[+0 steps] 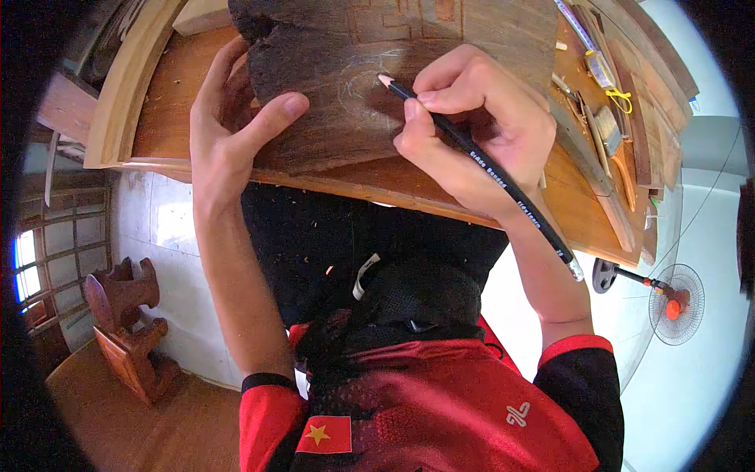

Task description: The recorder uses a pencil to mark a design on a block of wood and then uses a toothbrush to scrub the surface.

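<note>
A dark wooden board (314, 145) with a rough, blackened left edge lies on the orange-brown table. Faint pale pencil lines, partly rounded, mark its middle, and reddish carved angular lines run along its far part. My right hand (487, 118) grips a black pencil (491, 169) between thumb and fingers. The sharpened tip points at the drawn lines; whether it touches the wood I cannot tell. My left hand (236, 130) rests at the board's left edge, thumb spread on top, the other fingers partly hidden beyond the edge. It steadies no other object.
Brushes (607, 130), thin tools and wood strips lie along the table's right side. Pale wood rails (130, 94) border the left. Beyond the table stand a fan (675, 305) at right and a carved wooden chair (130, 330) at left. The table's front edge (346, 189) is close to my body.
</note>
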`<state>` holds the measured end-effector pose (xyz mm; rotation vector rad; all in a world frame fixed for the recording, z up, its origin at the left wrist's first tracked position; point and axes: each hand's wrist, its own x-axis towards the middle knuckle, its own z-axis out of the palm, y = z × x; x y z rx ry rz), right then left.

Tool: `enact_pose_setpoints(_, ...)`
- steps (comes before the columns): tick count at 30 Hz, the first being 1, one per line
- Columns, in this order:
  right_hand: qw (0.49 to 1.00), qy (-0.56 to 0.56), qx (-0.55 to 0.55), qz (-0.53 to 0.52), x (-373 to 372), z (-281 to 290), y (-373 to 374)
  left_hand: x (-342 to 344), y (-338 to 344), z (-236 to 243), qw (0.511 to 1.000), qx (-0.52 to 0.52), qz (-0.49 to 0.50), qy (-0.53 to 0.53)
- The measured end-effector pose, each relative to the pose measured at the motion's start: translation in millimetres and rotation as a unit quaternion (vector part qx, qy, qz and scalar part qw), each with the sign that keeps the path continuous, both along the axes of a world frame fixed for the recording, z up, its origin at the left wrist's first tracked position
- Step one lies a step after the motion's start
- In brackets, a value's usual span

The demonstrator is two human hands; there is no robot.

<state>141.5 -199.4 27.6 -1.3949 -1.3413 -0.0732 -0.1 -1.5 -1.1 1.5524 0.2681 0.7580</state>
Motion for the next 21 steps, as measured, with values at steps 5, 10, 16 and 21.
enact_pose_setpoints(5,1.0,-0.013,0.001,-0.006,1.5,1.2,-0.1,-1.4,0.6,1.3,1.0,0.008,0.011,0.022)
enact_pose_setpoints(10,0.998,-0.053,0.014,-0.004,3.7,0.0,0.1,-0.8,0.9,-0.6,1.0,-0.003,0.011,0.017)
enact_pose_setpoints(16,1.0,-0.03,0.007,0.002,2.6,-1.6,-1.5,-2.1,1.7,-0.6,0.999,0.004,0.017,0.029)
enact_pose_setpoints(21,1.0,-0.015,0.01,0.023,0.2,-0.1,-1.0,-1.5,0.1,-0.7,1.0,0.009,0.013,0.001)
